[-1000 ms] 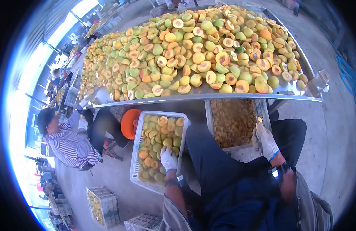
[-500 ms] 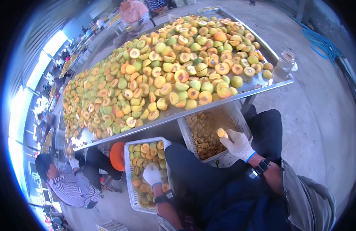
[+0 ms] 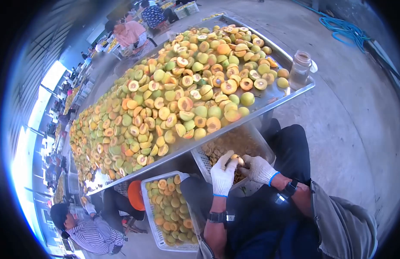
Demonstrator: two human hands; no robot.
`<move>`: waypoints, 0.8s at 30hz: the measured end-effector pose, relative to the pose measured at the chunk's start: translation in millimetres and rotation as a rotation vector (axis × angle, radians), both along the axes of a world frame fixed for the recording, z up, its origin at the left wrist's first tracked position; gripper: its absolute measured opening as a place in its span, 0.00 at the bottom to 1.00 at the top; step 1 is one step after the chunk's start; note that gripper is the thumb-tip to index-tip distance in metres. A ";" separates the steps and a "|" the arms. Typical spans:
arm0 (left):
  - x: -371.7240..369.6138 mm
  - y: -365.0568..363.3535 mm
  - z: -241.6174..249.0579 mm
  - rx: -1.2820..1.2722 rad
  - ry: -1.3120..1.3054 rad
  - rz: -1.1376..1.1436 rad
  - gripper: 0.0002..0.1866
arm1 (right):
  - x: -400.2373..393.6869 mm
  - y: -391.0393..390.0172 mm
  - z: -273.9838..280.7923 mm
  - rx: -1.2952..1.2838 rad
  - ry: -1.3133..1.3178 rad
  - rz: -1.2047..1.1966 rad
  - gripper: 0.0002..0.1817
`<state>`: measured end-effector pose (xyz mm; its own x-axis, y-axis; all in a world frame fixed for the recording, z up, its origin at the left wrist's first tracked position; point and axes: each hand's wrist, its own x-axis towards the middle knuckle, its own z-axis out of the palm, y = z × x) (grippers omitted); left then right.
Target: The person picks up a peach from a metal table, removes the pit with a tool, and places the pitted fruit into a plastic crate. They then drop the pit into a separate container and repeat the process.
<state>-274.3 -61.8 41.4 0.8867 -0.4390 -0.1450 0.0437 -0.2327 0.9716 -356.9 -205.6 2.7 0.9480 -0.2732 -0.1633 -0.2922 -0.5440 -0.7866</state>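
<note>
My left hand (image 3: 223, 173) and my right hand (image 3: 258, 168), both in white gloves with blue cuffs, meet over a white crate (image 3: 201, 165) of brown peach pits and scraps. Between their fingertips is a small yellow-orange peach half (image 3: 237, 158), and the fingers of both hands are closed on it. The gloves hide part of the fruit, and any small tool there cannot be made out. To the left stands another white crate (image 3: 144, 203), filled with yellow-green peach halves.
A metal table (image 3: 195, 144) heaped with cut peaches (image 3: 165, 99) spans the view ahead. A clear jar (image 3: 300, 68) stands at its right corner. An orange bucket (image 3: 136, 195) and a seated co-worker (image 3: 94, 233) are at left. A blue hose (image 3: 344, 29) lies far right.
My left hand has left the peach crate and come across to my right hand, over the pit crate. The right hand has moved slightly left and down. The whole view has shifted.
</note>
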 end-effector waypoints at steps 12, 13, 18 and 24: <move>37.1 -54.2 16.6 0.420 -0.840 0.218 0.17 | -3.0 -13.1 -5.8 0.192 0.172 -0.011 0.24; 47.2 -66.8 23.0 0.362 -0.751 0.237 0.21 | -2.9 -12.5 -5.0 0.196 0.168 -0.014 0.24; 87.3 -136.4 22.5 0.766 -0.858 0.161 0.31 | -3.5 -12.0 -13.9 0.175 0.063 -0.042 0.19; 94.0 -150.2 -5.6 0.653 -0.792 0.160 0.35 | -10.5 -18.0 -13.0 0.094 0.052 0.007 0.19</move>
